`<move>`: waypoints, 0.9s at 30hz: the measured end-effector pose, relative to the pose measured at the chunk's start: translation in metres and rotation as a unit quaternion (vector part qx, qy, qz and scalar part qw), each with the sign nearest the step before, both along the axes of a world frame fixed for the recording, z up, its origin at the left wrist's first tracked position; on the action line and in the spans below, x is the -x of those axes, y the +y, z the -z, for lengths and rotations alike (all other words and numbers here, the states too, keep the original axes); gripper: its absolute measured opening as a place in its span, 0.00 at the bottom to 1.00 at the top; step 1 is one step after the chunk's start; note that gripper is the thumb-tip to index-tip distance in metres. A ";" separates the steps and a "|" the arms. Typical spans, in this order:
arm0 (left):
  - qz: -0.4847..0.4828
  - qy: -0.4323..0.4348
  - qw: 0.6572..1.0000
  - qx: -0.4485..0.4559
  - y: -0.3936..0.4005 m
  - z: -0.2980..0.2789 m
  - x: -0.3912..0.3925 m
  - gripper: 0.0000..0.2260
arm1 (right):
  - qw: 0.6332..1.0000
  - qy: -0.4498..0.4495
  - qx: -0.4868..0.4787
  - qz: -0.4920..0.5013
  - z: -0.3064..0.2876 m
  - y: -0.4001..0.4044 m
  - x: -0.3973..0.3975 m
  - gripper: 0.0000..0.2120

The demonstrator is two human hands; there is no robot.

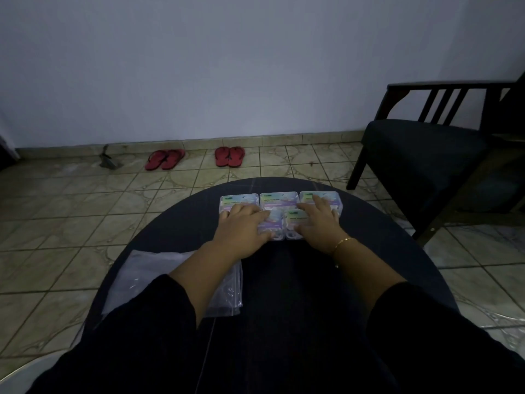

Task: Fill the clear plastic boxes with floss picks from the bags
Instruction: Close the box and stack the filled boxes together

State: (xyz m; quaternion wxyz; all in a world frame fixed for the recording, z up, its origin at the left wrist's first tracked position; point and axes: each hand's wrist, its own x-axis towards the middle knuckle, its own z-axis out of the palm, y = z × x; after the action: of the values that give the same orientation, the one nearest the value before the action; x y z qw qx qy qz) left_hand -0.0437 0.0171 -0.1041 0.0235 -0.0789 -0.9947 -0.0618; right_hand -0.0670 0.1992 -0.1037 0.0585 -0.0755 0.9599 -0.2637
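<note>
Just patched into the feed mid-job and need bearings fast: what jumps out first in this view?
Two bare hands, the left hand and right hand, lie flat on a cluster of five small clear plastic boxes with pastel labels at the far side of a round dark table. A flat clear plastic bag lies under the left forearm. Two pairs of red flip-flops sit on the tiled floor by the wall.

We see a dimly lit room with a plain pale wall point(227, 66) above a tiled skirting. The floor point(71, 209) is laid in beige patterned tiles. A round dark table point(298, 280) fills the foreground; a dark wooden armchair point(426, 149) stands at right. Two pairs of red sandals point(194, 157) lie beside the wall.
</note>
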 end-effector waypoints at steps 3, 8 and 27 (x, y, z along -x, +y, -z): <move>-0.002 0.005 1.000 -0.006 0.000 -0.002 -0.009 0.27 | 0.999 0.048 0.019 -0.001 0.002 -0.004 -0.013 0.29; -0.018 0.033 0.999 -0.023 -0.011 -0.020 -0.033 0.25 | 0.991 0.118 0.046 -0.049 -0.005 -0.032 -0.046 0.26; -0.158 -0.174 0.971 0.034 -0.124 -0.004 -0.116 0.32 | 0.987 -0.145 0.070 -0.004 0.008 -0.135 -0.109 0.39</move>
State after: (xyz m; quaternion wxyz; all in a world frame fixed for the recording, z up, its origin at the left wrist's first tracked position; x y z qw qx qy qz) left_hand 0.0727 -0.1068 -0.1002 -0.1427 0.0908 -0.9849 -0.0357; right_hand 0.0422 0.0638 -0.1120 0.1929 -0.0440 0.9200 -0.3384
